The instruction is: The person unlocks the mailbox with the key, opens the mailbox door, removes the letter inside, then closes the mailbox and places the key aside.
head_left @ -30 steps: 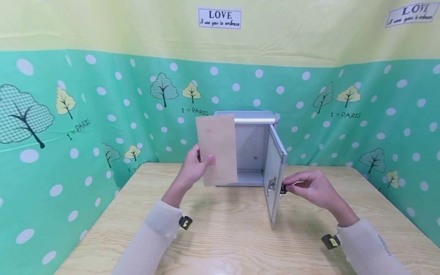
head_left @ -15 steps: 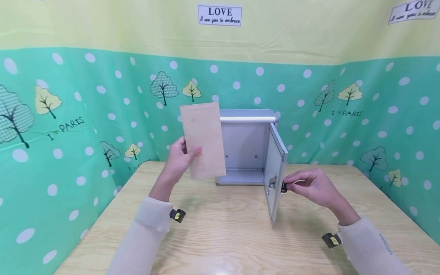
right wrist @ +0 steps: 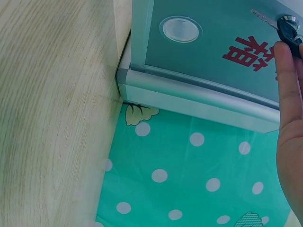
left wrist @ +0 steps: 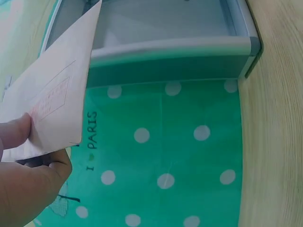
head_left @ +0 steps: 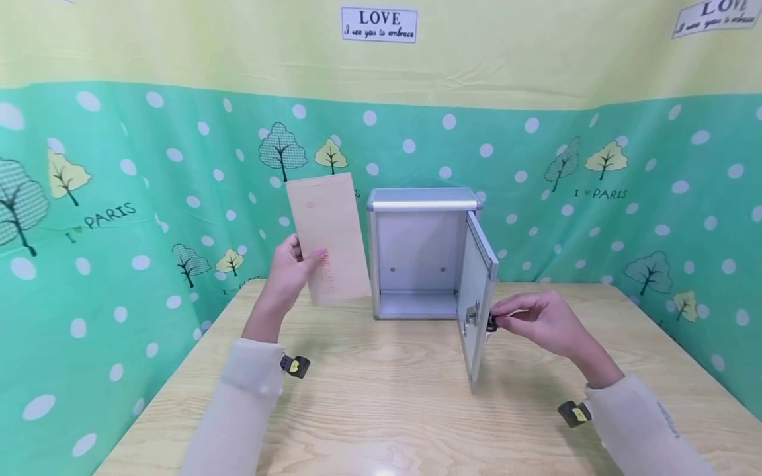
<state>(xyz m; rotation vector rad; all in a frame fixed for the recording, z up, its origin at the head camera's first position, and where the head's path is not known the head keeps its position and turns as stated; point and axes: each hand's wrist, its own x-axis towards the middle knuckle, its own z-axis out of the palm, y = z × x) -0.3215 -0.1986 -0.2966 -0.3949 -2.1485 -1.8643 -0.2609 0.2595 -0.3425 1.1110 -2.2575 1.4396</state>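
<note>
A tan paper envelope [head_left: 333,231] with faint red print is pinched upright between the thumb and fingers of my left hand [head_left: 286,274], left of the metal box [head_left: 423,199]. In the left wrist view the thumb lies on the printed face of the envelope [left wrist: 57,99]. The box's door [head_left: 479,291] stands swung out towards me, and the interior holds nothing visible. My right hand [head_left: 538,322] pinches a black-headed key [head_left: 491,323] at the door's outer face. In the right wrist view the key [right wrist: 287,35] sits in the lock, beside red lettering.
The box stands on a wooden table [head_left: 369,410] near its back edge. Behind and at both sides hangs a green and yellow curtain [head_left: 196,158] with dots and trees. A metal latch [head_left: 471,313] sticks out from the door's inner face.
My left hand has carried the envelope leftward and slightly up, away from the front of the box, uncovering its opening. The right hand and the door have stayed in place.
</note>
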